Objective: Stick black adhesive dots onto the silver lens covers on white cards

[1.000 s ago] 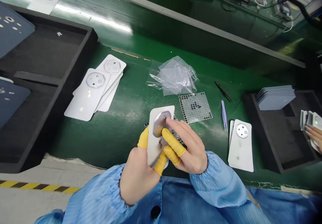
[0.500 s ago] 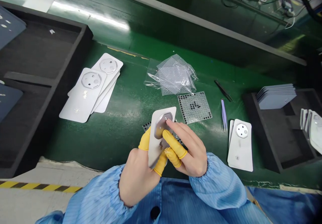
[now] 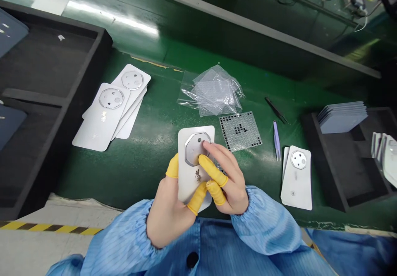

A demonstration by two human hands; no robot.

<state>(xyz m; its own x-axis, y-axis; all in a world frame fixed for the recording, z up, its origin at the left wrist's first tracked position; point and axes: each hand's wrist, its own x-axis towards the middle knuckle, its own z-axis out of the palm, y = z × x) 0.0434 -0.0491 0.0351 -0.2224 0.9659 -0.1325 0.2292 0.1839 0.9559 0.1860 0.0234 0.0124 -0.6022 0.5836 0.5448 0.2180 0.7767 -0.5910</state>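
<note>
My left hand [image 3: 169,210] is closed around a white phone back cover [image 3: 187,181], its yellow-cotted thumb on the front and another cotted finger at the left edge. The cover is tilted up, with its octagonal camera plate and dark lettering facing me. My right hand [image 3: 231,176] has its fingers stretched out. A bare fingertip and a yellow-cotted one touch the camera plate; its cotted thumb is by the cover's right edge. Behind the cover, a sheet of black dots is mostly hidden. Another clear sheet with small black round pieces [image 3: 241,131] lies beyond my right hand.
White back covers [image 3: 102,131] lie stacked on the left, more [image 3: 297,185] on the right. Black tweezers [image 3: 276,110] and purple tweezers [image 3: 276,141] lie near the right tray [image 3: 328,172]. Clear plastic sheets [image 3: 217,92] sit mid-table. A black tray [image 3: 77,85] stands left.
The cover has turned so its front faces me more fully, showing the camera plate and lettering. Both hands have shifted slightly left with it; the right fingertips are still on the plate.
</note>
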